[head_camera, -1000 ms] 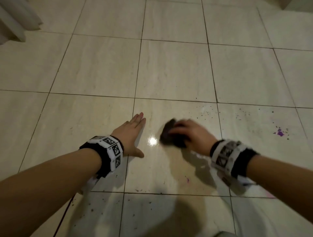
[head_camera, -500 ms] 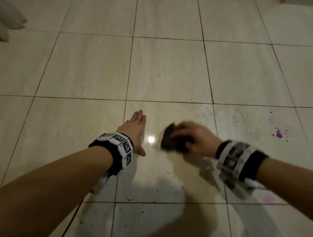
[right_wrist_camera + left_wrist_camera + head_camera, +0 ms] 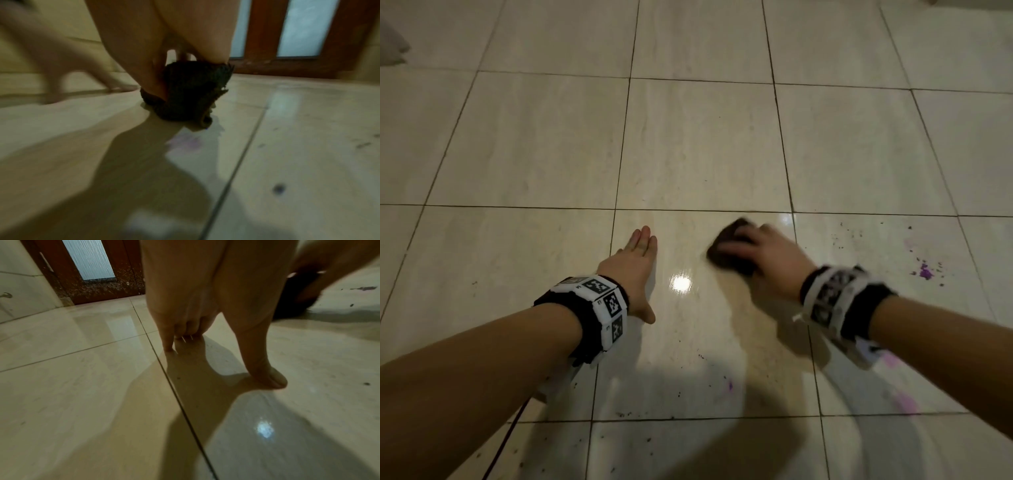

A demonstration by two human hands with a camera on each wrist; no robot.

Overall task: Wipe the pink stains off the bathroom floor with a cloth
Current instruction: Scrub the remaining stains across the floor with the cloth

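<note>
My right hand grips a dark bunched cloth and presses it on the glossy beige tile floor; the hand is blurred. In the right wrist view the cloth sits under my fingers, with a faint pink smear just in front of it. My left hand lies flat on the floor to the left, fingers straight, thumb spread; in the left wrist view its fingertips touch the tile. A purple-pink stain lies far right, a small one near me, a pale smear at lower right.
Dark specks dot the tiles around the stains. A wooden door with frosted glass stands ahead, seen in both wrist views. A thin dark cord runs under my left forearm. A pale object sits at the far left.
My right hand has slid the cloth away from me and to the right, up to the tile joint. The left hand stays planted on the floor.
</note>
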